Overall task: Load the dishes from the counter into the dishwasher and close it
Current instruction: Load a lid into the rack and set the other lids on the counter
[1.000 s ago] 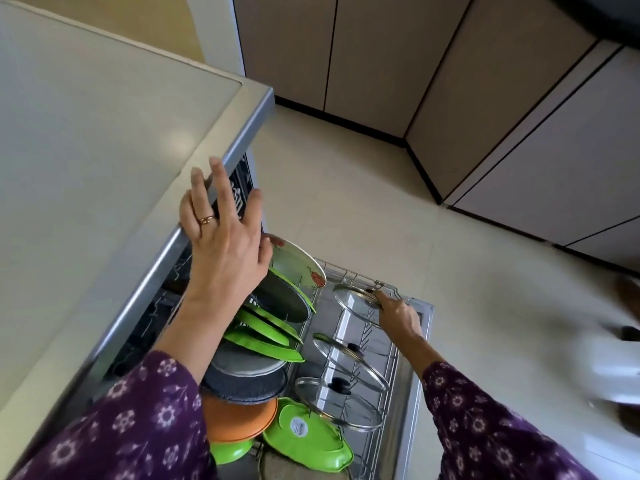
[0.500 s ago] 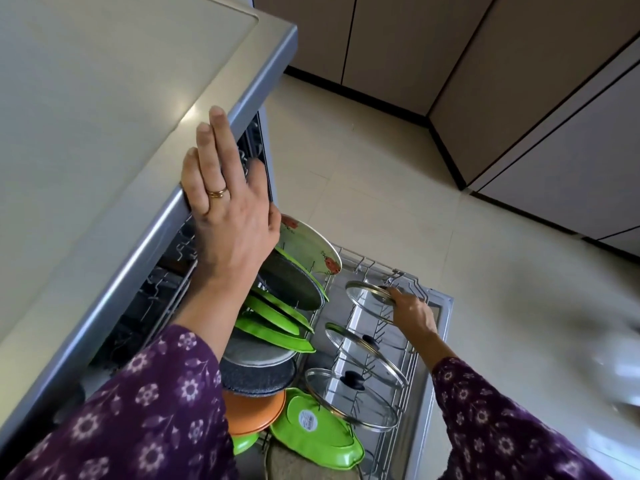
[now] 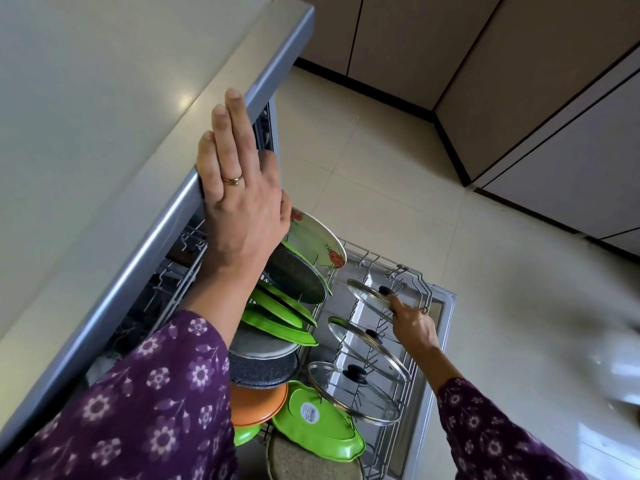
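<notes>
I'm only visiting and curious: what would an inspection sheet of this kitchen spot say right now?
Surface: grey counter, with the left hand resting on its edge.
Job's things: rack pulled out, holding green plates, a flowered plate, an orange plate and three tilted glass lids.
Clutter: blurred pale shape on the floor, cannot tell what.
Grippers: left hand flat, fingers straight; right hand holds the farthest glass lid by its knob.
Cables: nothing seen.
Surroundings: tiled floor, beige cabinets.
</notes>
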{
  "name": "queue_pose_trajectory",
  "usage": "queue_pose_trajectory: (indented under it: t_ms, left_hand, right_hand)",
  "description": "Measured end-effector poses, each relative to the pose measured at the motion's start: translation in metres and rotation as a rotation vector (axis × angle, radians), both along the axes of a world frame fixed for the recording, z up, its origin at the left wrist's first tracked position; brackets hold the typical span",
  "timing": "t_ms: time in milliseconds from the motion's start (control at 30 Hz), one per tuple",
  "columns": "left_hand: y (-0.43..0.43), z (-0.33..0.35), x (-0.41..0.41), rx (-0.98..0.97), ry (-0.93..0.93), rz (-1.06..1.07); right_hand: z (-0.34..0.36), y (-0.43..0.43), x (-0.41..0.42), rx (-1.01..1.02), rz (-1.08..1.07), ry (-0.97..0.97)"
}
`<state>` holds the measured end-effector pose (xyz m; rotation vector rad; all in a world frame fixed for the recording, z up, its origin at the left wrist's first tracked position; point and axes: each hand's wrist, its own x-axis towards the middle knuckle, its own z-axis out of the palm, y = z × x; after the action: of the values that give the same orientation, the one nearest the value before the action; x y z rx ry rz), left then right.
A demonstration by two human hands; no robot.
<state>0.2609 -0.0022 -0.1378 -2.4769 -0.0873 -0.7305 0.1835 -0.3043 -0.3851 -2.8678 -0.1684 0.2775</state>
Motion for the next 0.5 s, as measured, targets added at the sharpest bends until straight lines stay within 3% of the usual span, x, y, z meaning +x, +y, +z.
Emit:
queue_pose_trajectory:
  t_ms: [500]
  left_hand:
    - [-0.001,0.0,0.0,0.0,-0.021,-0.032]
  right_hand:
    - [-0.014,-0.009,-0.007,-0.004,0.032,-0.038]
